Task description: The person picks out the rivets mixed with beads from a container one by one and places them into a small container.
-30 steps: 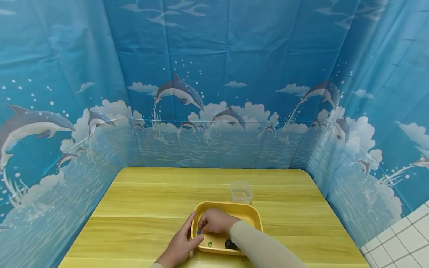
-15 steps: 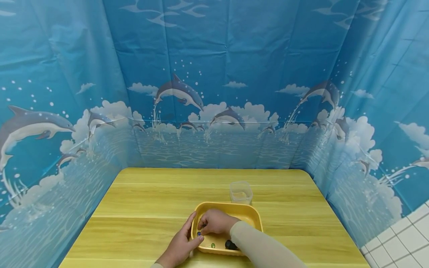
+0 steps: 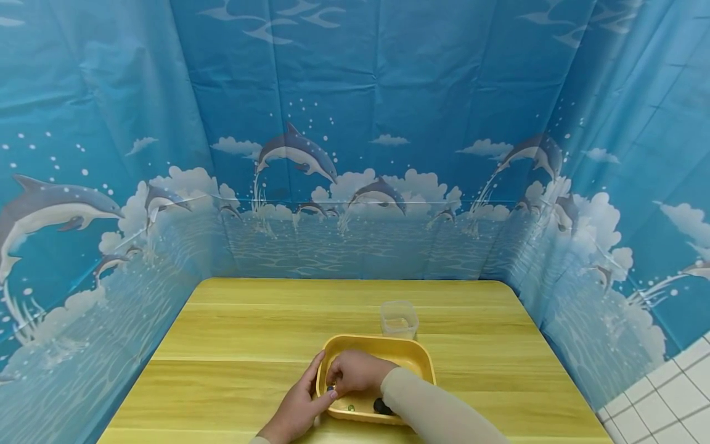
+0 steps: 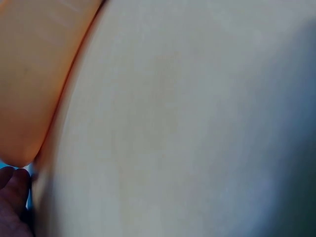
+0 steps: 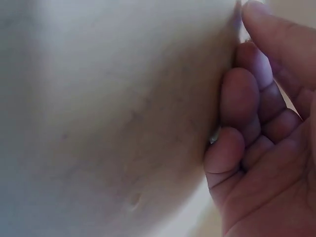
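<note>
The left hand (image 3: 301,404) gripped a yellow rectangular plastic tray (image 3: 407,354); inside it, the right hand (image 3: 357,371) curled near a small blue bead (image 3: 330,388), its hold unclear.

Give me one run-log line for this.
left hand: holds yellow tray rim; right hand: inside tray, grip unclear; blue piece: near both hands; green piece: inside tray; clear tub: behind tray

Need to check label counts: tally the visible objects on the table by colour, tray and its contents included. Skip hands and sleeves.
Yellow: 1, the tray
Clear: 1, the container
Green: 1, small piece
Blue: 1, small piece
Black: 1, partly hidden object
Total visible: 5
</note>
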A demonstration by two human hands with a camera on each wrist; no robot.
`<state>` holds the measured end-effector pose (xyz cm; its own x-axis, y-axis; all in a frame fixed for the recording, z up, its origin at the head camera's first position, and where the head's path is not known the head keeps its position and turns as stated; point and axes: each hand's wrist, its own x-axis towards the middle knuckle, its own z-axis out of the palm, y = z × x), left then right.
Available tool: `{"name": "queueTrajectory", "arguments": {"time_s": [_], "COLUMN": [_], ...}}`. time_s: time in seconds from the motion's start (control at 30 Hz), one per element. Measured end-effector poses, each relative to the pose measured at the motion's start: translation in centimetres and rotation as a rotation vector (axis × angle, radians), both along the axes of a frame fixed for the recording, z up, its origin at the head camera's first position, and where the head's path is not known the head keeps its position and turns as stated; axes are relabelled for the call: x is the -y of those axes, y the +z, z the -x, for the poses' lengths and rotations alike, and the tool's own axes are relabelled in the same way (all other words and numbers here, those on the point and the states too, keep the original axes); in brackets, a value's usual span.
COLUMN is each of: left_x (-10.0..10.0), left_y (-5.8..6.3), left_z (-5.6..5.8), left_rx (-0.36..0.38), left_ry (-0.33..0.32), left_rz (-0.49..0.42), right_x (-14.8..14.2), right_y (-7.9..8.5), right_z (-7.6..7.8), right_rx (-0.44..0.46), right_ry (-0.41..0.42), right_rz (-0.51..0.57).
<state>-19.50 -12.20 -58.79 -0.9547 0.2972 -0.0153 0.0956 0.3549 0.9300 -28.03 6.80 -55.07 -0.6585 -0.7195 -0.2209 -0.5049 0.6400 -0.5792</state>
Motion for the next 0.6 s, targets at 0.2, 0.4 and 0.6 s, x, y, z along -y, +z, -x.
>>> {"name": "queueTrajectory", "arguments": {"time_s": [0.2,0.4,0.6], "left_x": [0.0,-0.03,-0.06], "left_y": [-0.09,0.02,0.15], "left_z": [0.03,-0.02,-0.07], "left_rx": [0.017,0.023,0.028], "left_ry": [0.002,0.002,-0.003], "left_rz": [-0.007,-0.009,-0.016], "right_x": [0.19,0.18,-0.27], "right_y": [-0.21,-0.5,-0.47], "right_z": [-0.09,0.13,0.33], "right_rx": [-0.032,-0.061,-0.039], "right_ry": [-0.036,-0.035,-0.037], "right_rz": [-0.01,-0.002,0.046]}}
